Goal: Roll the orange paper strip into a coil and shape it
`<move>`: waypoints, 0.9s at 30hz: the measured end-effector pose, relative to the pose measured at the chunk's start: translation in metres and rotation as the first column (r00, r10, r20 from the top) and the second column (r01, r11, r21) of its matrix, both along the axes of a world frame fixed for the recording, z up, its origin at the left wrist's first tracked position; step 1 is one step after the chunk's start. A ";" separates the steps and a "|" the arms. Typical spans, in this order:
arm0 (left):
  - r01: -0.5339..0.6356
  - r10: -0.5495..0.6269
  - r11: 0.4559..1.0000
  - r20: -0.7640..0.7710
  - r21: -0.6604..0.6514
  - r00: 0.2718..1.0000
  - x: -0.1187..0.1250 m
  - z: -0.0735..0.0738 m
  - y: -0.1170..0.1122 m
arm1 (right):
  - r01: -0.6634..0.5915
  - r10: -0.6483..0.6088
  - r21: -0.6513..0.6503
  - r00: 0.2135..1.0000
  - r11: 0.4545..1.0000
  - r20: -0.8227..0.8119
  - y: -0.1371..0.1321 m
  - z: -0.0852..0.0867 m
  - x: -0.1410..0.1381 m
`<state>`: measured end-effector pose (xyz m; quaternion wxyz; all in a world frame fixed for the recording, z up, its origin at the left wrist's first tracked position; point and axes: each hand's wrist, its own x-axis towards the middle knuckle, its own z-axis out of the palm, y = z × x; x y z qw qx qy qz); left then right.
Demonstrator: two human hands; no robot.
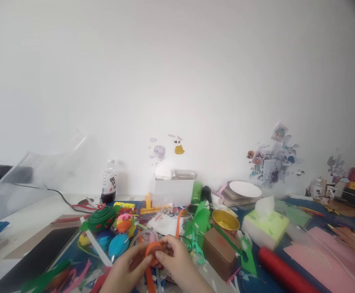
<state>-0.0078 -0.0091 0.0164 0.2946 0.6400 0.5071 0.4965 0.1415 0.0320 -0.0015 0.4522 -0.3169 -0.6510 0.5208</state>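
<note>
Both my hands meet at the bottom middle of the head view around a small round coil of orange ribbed paper (154, 251). My left hand (130, 266) presses its fingers on the coil's left side. On the other side, my right hand (177, 260) pinches it with the thumb on its face. An orange strip (150, 280) hangs below the coil; whether it joins the coil cannot be seen. Just left lie a blue ribbed coil (118, 245), an orange and pink ball shape (124, 223) and a green ribbed dome (102, 218). Green-handled scissors (198, 250) rest right of my right hand.
Paper scraps crowd the table. A brown box (219, 254), gold tin (226, 221), tissue box (266, 226) and red roll (284, 270) are at right. A dark bottle (109, 183) and white box (174, 191) stand near the wall. Another person's hand (353, 242) is at far right.
</note>
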 end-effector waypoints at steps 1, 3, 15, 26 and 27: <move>0.013 -0.013 1.000 -0.004 -0.007 1.000 0.000 -0.001 0.000 | -0.007 0.007 -0.009 1.000 1.000 -0.012 0.000 0.000 0.000; 0.031 -0.031 0.999 -0.029 -0.006 0.999 -0.001 -0.002 0.001 | -0.026 0.025 -0.030 0.999 0.999 -0.033 0.000 0.001 0.000; 0.073 -0.073 0.997 -0.011 0.025 0.997 -0.002 0.003 -0.001 | -0.093 0.083 -0.108 0.992 0.990 -0.092 -0.006 0.012 0.003; 0.085 -0.084 0.995 0.020 -0.050 0.996 0.002 0.003 -0.003 | -0.027 0.027 0.047 1.000 0.999 0.007 0.000 0.002 0.002; 0.060 -0.061 0.997 -0.018 -0.054 0.998 0.002 0.005 -0.004 | -0.023 0.021 0.078 0.999 0.997 0.025 0.001 0.001 0.002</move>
